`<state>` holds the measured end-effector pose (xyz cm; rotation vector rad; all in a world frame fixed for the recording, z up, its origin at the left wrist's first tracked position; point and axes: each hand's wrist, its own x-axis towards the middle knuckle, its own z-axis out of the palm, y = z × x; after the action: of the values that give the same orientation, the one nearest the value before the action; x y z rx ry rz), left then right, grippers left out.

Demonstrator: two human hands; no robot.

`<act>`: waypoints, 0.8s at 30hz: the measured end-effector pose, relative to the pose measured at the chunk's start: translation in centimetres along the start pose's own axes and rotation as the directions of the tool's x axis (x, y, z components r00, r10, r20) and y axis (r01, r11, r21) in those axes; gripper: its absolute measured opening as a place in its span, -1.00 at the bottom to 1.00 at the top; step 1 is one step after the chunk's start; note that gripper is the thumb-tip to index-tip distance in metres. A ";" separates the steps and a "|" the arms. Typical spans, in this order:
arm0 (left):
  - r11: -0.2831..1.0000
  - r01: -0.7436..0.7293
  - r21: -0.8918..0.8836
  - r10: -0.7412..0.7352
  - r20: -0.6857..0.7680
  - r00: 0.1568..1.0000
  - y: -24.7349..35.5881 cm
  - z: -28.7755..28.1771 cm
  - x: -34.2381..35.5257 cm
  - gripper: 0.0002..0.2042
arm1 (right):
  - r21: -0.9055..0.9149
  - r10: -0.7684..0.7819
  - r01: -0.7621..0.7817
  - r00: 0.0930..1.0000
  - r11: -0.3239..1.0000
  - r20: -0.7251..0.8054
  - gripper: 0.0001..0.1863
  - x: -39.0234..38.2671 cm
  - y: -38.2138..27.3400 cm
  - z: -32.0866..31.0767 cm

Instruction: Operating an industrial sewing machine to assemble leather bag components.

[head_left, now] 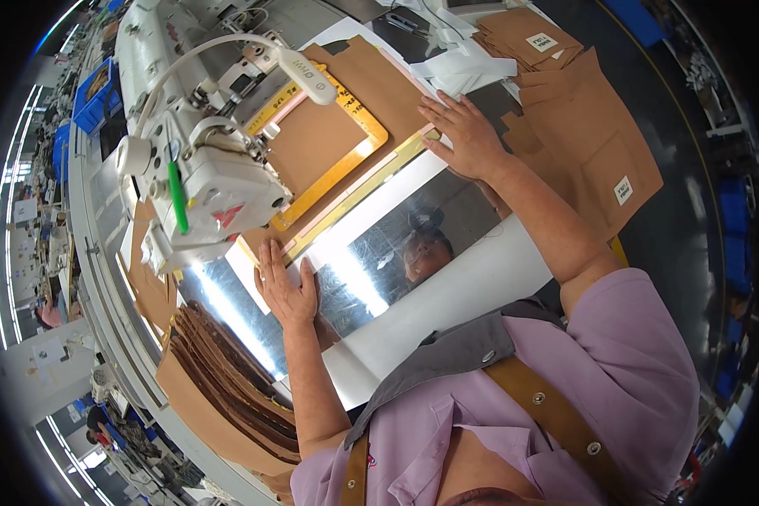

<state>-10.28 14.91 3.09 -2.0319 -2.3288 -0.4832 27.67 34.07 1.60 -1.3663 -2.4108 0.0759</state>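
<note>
My left hand [287, 291] lies with its fingers stretched out at the left end of a long yellow strip [346, 205] along the near edge of a tan leather-like sheet [396, 91]. Its fingertips touch that edge. At the strip's other end my right hand [471, 139] rests with fingers spread, its fingertips on the sheet's right corner. A yellow rectangular frame [367, 145] sits on the sheet, around a tan area. Over the frame's left part stands a white sewing machine head [219, 173], which hides some of the sheet.
A shiny metal plate [405, 244] lies before me, with white sheeting [472, 274] along its near side. A stack of brown pieces [236, 388] stands at the lower left. Labelled tan pieces [599, 135] lie to the right, beside crumpled white material [460, 67].
</note>
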 end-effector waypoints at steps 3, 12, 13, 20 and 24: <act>1.000 0.016 -0.006 -0.017 -0.055 0.998 -0.2 -0.1 -0.2 -0.39 | 0.070 -0.038 0.041 0.998 0.997 -0.041 -0.40 0.4 -0.6 -0.1; 0.999 0.011 -0.035 -0.017 -0.168 0.986 -0.5 0.1 -0.4 -0.39 | 0.043 -0.170 0.172 0.984 0.984 -0.060 -0.54 0.4 0.1 -0.3; 0.999 0.010 -0.034 -0.015 -0.160 0.987 -0.5 0.2 -0.5 -0.38 | 0.043 -0.151 0.154 0.986 0.987 -0.064 -0.55 0.4 -0.1 -0.4; 0.999 0.034 -0.029 -0.039 -0.176 0.984 -0.6 0.4 -0.8 -0.38 | 0.004 -0.102 0.103 0.993 0.995 -0.059 -0.57 0.2 0.1 -0.1; 0.999 0.049 -0.020 -0.052 -0.156 0.986 -0.6 0.7 -0.9 -0.38 | -0.041 -0.056 0.053 0.996 0.998 -0.068 -0.57 0.0 0.5 0.0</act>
<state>-10.55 14.17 2.11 -1.8702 -2.2956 -0.6408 28.11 34.34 1.44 -1.2977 -2.4023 -0.0324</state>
